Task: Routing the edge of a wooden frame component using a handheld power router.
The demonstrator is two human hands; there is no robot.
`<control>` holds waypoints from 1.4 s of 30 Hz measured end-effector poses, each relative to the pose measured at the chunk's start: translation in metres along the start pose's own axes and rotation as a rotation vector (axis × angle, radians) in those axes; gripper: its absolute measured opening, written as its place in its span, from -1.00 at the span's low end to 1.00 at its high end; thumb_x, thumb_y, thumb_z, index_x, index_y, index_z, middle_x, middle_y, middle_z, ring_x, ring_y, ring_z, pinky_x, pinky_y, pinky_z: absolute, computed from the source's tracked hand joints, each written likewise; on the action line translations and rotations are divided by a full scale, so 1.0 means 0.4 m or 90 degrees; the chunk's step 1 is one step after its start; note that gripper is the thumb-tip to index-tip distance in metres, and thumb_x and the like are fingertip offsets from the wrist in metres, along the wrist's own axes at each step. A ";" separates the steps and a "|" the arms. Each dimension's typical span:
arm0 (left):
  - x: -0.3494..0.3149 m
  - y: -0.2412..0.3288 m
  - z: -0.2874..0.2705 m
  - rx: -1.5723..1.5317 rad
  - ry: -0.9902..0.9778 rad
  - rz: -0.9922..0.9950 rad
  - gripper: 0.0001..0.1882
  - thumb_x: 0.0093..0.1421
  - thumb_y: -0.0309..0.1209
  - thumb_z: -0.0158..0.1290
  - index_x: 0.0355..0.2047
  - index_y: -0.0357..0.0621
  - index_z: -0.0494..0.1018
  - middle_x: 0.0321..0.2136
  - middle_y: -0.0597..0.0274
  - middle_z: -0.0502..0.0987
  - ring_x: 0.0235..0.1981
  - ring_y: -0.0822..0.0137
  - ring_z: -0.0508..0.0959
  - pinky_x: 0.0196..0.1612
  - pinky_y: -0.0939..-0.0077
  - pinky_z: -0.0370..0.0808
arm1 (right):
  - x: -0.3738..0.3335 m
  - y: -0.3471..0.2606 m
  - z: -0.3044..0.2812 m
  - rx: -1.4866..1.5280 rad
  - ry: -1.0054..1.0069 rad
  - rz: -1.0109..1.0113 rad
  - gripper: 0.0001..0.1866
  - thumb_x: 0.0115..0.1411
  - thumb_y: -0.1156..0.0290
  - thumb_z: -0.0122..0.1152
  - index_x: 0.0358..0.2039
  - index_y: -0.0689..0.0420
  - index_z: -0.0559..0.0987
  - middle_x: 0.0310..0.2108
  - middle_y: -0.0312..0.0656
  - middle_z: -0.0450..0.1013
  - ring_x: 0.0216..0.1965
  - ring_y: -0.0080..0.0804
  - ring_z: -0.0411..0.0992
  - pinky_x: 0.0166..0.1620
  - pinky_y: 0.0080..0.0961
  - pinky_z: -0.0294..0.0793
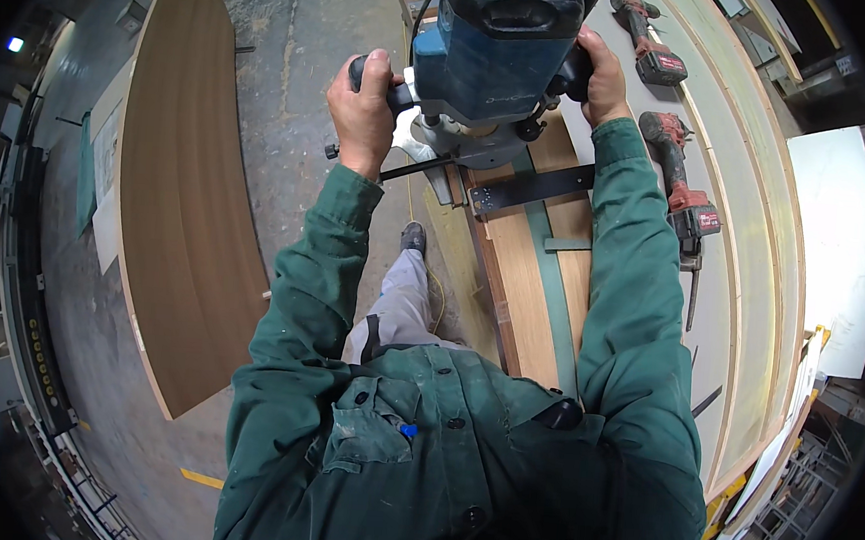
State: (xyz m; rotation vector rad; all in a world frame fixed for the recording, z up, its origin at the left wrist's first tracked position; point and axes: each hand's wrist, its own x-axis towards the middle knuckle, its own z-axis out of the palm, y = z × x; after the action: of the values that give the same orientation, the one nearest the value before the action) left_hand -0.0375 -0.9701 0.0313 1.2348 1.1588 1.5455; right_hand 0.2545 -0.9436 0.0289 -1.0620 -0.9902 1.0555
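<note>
Both my hands grip a blue and black plunge router (497,69) at the top middle. My left hand (363,110) is closed round its left handle, thumb up on top. On the far side my right hand (602,79) wraps the right handle. The router's base rests over a wooden board (528,267) with a green strip (549,298) along it. A dark metal plate (528,188) with holes lies across the board just nearer than the base. The router bit is hidden beneath the machine.
Two red and black cordless drills (676,172) lie on the grey panel to my right, one beyond the other. A long brown wooden panel (176,202) stands at my left. A yellow cord (437,280) runs down past my leg to the concrete floor (283,109).
</note>
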 end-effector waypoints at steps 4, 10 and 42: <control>-0.012 0.002 -0.002 -0.012 0.003 0.008 -0.61 0.24 -0.09 0.04 -0.50 -0.18 0.41 -0.55 0.29 0.45 -0.48 0.42 0.51 -0.33 0.52 0.45 | -0.015 -0.004 0.002 0.002 0.005 -0.003 -0.52 0.12 -0.10 0.18 -0.40 0.15 0.56 -0.54 -0.27 0.47 -0.58 -0.51 0.44 -0.61 -0.59 0.38; -0.032 0.007 0.001 0.018 0.013 0.032 -0.56 0.24 -0.08 0.02 -0.52 -0.26 0.42 -0.61 0.22 0.51 -0.54 0.44 0.48 -0.41 0.49 0.43 | -0.033 -0.006 -0.008 0.006 -0.004 -0.004 -0.52 0.14 -0.09 0.16 -0.42 0.15 0.56 -0.54 -0.27 0.45 -0.59 -0.52 0.42 -0.61 -0.59 0.37; -0.039 -0.002 -0.015 -0.017 -0.034 0.007 -0.59 0.22 -0.08 0.04 -0.49 -0.24 0.45 -0.58 0.23 0.52 -0.54 0.45 0.49 -0.44 0.52 0.43 | -0.078 -0.009 -0.008 0.001 0.022 -0.004 -0.52 0.13 -0.10 0.17 -0.41 0.15 0.57 -0.54 -0.26 0.46 -0.59 -0.50 0.43 -0.61 -0.58 0.37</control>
State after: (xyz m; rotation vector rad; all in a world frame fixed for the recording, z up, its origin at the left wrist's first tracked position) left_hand -0.0406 -0.9859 0.0264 1.2595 1.0958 1.5213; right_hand 0.2518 -0.9750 0.0281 -1.0718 -0.9650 1.0290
